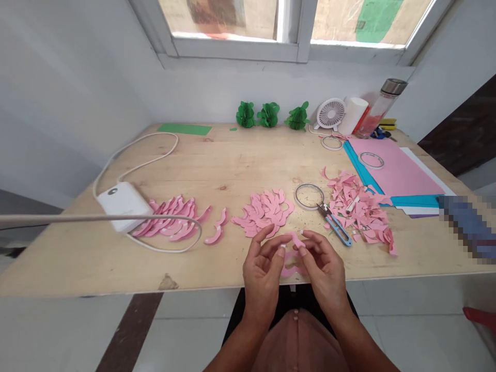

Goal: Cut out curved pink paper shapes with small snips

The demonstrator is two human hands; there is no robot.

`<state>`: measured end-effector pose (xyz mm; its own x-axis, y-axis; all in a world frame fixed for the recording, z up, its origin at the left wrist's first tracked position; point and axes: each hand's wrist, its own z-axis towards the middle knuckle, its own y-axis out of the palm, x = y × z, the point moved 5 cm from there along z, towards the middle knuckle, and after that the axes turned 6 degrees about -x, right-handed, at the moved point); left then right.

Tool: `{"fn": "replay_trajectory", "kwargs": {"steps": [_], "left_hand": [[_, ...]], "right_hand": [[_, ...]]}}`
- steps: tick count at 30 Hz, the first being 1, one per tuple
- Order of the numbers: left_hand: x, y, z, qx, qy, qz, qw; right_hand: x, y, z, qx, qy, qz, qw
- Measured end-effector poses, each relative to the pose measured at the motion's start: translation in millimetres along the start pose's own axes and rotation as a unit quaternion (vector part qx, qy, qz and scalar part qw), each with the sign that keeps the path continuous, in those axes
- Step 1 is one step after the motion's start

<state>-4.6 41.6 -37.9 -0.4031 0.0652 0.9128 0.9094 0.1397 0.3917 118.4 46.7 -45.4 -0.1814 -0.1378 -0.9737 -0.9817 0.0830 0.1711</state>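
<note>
Between the fingertips of both hands is a small curved pink paper piece (296,239). My left hand (263,266) pinches its left end, thumb against forefinger, the other fingers loosely curled. At its right end my right hand (325,263) pinches with thumb and fingers. Under the hands, partly hidden, more pink paper (290,271) lies by the table's front edge. Just beyond them is a heap of wavy pink paper cutouts (267,209). Blue-handled thread snips (337,227) rest to the right, touching a thin roll of tape (309,196).
Pink scraps (360,206) are heaped at right, beside coloured paper sheets (406,170). Curved pink pieces (174,222) lie left, near a white power bank (126,204) with a cable. Along the back stand green paper figures (267,114), a fan (330,113) and a bottle (382,108).
</note>
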Motion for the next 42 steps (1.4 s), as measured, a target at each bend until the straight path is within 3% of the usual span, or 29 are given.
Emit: {"fn": "replay_trajectory", "kwargs": {"steps": [10, 42], "left_hand": [[1.9, 2.0, -0.1, -0.003, -0.006, 0.007, 1.000], [5.8, 5.4, -4.8, 0.011, 0.003, 0.060, 0.998]], "right_hand": [[3.4, -4.0, -0.3, -0.002, -0.004, -0.047, 0.999], [-2.1, -2.9, -0.8, 0.012, -0.022, -0.054, 0.998]]}}
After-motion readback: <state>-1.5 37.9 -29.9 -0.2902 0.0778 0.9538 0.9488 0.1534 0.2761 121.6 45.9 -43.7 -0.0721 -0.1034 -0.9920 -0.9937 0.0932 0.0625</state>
